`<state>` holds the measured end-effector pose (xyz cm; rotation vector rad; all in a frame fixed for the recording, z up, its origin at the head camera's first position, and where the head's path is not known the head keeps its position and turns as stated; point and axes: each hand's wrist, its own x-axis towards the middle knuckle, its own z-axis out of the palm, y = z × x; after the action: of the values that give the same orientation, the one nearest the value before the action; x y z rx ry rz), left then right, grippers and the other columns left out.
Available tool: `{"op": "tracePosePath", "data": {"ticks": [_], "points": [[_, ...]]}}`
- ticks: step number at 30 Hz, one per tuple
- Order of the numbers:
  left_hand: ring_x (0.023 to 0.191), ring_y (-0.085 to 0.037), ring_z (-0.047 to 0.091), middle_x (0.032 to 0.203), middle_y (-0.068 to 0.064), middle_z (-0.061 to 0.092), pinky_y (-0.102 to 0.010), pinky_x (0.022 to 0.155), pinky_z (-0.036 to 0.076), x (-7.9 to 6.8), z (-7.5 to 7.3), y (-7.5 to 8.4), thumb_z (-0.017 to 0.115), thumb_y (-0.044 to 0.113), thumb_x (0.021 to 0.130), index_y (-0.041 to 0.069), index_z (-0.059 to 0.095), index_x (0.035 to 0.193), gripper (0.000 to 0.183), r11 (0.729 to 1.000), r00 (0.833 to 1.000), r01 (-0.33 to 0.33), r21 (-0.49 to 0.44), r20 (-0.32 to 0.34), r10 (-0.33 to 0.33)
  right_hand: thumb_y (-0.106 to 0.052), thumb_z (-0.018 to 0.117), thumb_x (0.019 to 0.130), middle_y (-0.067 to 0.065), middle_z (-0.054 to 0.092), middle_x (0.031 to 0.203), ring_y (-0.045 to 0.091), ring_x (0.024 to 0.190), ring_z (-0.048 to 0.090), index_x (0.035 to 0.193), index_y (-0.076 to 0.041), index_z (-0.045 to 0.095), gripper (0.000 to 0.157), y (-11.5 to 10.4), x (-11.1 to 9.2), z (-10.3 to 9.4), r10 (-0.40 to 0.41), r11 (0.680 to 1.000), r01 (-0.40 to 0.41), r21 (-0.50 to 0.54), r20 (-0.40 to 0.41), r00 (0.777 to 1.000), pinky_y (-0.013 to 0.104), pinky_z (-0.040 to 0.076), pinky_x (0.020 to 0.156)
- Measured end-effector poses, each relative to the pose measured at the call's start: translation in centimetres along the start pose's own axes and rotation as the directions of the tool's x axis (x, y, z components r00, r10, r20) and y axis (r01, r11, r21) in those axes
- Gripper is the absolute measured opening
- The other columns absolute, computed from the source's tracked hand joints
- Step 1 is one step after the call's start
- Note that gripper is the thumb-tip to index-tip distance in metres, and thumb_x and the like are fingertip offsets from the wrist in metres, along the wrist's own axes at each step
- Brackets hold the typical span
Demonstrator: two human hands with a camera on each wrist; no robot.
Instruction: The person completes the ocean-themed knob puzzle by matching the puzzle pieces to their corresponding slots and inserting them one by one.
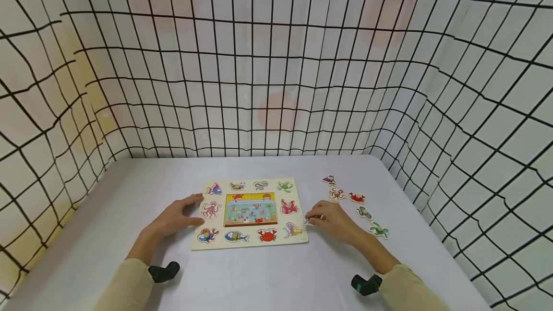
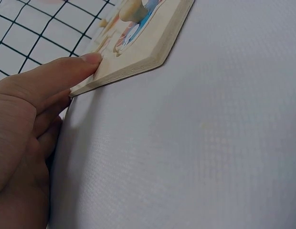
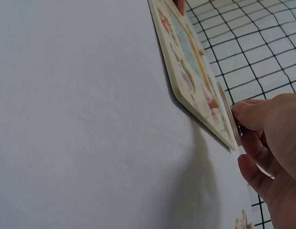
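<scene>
A wooden peg puzzle board (image 1: 250, 186) with printed sea animals lies flat on the table. My left hand (image 1: 177, 217) rests at its left edge, fingers extended, the thumb touching the board in the left wrist view. At the right edge, my right hand (image 1: 330, 220) pinches a thin puzzle piece (image 3: 229, 114) between thumb and fingers, tilted on edge close beside the board. Its picture is mostly hidden from me. Knobbed pieces such as the blue-and-orange one (image 1: 208, 235) and the blue fish (image 1: 236, 236) sit in the board's lower row.
Right of the board lie several loose pieces: a small purple-red one (image 1: 329, 180), an octopus (image 1: 337, 194), a red crab (image 1: 356, 197), a grey one (image 1: 364, 212) and a green turtle (image 1: 378, 230). Black netting (image 1: 268, 80) over white walls surrounds the white table (image 1: 268, 282).
</scene>
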<state>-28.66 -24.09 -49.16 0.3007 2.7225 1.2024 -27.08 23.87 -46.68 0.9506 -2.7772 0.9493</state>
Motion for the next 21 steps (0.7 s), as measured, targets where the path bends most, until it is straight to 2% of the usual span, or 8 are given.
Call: {"op": "tracePosePath", "data": {"ticks": [21], "points": [[0.152, -0.048, 0.017, 0.163, -0.021, 0.034, -0.068, 0.119, 0.014, 0.1, 0.0, -0.2, 0.088, 0.032, 0.083, 0.002, 0.049, 0.152, 0.085, 1.0, 1.0, -0.011, -0.018, -0.001, 0.011, -0.009, 0.071, 0.099, -0.008, 0.064, 0.101, 0.009, 0.091, 0.058, 0.11, -0.009, 0.081, 0.015, -1.8, 1.1, 3.3, -0.055, 0.996, 0.048, 0.072, 0.095, 0.994, 0.025, 0.054, 0.077]]}}
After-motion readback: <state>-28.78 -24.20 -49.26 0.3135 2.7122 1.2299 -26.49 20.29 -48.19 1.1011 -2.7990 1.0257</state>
